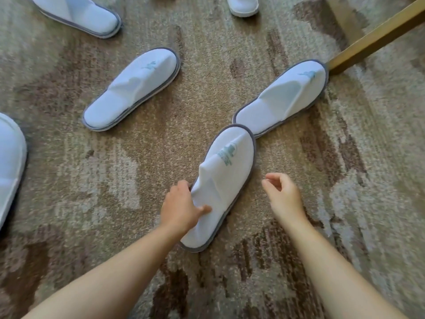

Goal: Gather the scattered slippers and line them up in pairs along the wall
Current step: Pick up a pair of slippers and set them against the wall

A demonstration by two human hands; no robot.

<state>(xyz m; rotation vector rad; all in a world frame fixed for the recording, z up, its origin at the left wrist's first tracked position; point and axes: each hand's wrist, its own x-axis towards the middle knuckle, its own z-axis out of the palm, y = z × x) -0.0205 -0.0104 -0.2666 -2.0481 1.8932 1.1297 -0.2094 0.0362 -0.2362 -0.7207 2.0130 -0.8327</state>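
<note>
So the nearest white terry-cloth slipper with grey edging and a teal logo on its toe (226, 180) lies just below centre frame on the brown-and-beige patterned carpet (92, 180), toe pointing up-frame, heel toward the person. The cloth upper looks a bit crumpled along its left side. The left hand (181, 208) has its grip on that left edge, thumb pressed on top of the fabric and fingers tucked round the side, so it's closed on the slipper. The right hand (284, 195) hovers just beside the slipper's right side, fingers loosely curled and apart, touching nothing.

Its toe touches, or maybe slightly overlaps, the heel of a second matching white slipper (282, 97), which runs diagonally to the upper right until its toe meets a golden-brown wooden furniture leg (377, 39). A third white slipper (132, 88) lies well apart in the upper-left middle. More sit at the frame edges: one upper left (78, 14), one cut off at the left edge (10, 162), one partly visible at the top (243, 5).
</note>
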